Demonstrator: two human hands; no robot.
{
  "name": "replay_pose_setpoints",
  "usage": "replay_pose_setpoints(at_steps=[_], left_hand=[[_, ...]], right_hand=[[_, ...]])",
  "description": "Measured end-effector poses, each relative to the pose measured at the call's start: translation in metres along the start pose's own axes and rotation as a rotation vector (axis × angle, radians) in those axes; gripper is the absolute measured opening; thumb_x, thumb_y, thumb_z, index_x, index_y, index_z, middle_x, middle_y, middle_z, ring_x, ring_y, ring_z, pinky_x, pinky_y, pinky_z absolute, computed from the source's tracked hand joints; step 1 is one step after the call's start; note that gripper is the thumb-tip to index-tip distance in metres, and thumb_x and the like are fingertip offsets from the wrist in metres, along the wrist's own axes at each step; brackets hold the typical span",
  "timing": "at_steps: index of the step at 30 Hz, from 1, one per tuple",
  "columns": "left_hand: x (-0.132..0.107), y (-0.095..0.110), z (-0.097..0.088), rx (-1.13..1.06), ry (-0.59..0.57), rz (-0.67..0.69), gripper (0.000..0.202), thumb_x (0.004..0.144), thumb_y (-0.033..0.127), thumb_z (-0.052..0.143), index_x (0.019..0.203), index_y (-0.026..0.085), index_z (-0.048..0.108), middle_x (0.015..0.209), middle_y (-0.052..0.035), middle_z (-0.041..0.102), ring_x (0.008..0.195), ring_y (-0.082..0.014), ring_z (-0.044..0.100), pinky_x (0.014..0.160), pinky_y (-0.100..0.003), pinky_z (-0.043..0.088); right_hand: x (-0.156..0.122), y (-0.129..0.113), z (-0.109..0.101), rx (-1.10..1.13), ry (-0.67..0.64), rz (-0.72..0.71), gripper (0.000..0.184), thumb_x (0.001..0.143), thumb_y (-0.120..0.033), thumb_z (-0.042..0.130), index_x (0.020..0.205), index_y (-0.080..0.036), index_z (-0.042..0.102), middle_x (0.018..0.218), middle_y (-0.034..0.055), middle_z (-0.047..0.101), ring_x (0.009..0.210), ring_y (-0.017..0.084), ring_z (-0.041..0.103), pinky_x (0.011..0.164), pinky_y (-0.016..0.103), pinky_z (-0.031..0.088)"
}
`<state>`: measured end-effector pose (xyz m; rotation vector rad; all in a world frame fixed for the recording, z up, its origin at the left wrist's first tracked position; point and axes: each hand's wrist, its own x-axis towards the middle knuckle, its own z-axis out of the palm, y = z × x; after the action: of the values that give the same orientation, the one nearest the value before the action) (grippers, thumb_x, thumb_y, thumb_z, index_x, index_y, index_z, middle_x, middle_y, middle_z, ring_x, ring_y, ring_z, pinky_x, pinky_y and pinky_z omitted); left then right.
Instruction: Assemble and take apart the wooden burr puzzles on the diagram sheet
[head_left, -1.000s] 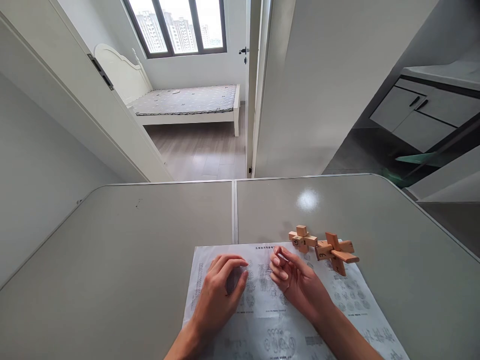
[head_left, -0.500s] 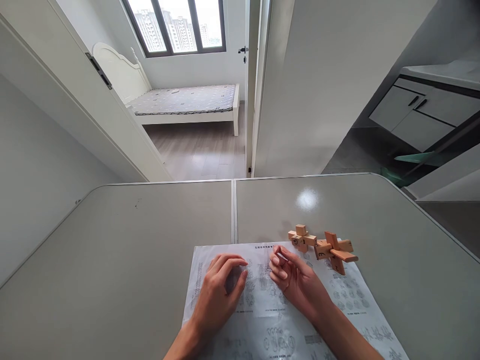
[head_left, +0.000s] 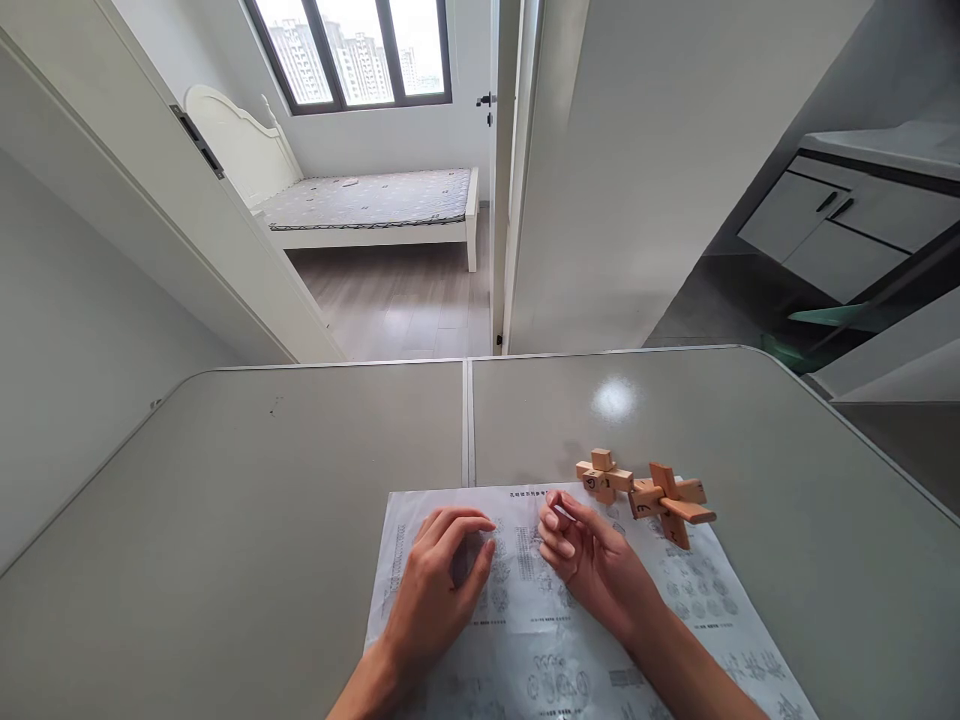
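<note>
Over one printed sheet [head_left: 525,645]: one left hand [head_left: 441,572], curled, thumb parted; one right hand [head_left: 589,560], half-curled, thumb-index contact unclear, near one pale wooden assembly [head_left: 603,479], one redder assembly [head_left: 673,503].

2 block puzzles [head_left: 669,494] sit beyond the right hand [head_left: 589,555], near the far edge of paper [head_left: 517,640].

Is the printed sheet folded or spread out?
Spread out: the printed sheet lies open on the table, its diagrams visible; its near edge is out of view.
</note>
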<state>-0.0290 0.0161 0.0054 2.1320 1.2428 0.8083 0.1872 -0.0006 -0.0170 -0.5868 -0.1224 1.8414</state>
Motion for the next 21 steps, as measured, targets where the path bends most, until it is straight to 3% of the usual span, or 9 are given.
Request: replay_pose_setpoints(at_steps=[21], left_hand=[[-0.0012, -0.0022, 0.0006, 0.006, -0.007, 0.004, 0.012, 0.103, 0.024, 0.058, 0.111, 0.026, 0.067, 0.114, -0.005, 0.072, 0.107, -0.0223, 0.067, 0.094, -0.039, 0.057]], right_hand=[[-0.0009, -0.0006, 0.0013, -0.001, -0.01, -0.003, 0.017, 0.092, -0.031, 0.081, 0.092, -0.016, 0.074, 0.08, -0.0005, 0.06, 0.059, 0.008, 0.045, 0.06, 0.021, 0.045]])
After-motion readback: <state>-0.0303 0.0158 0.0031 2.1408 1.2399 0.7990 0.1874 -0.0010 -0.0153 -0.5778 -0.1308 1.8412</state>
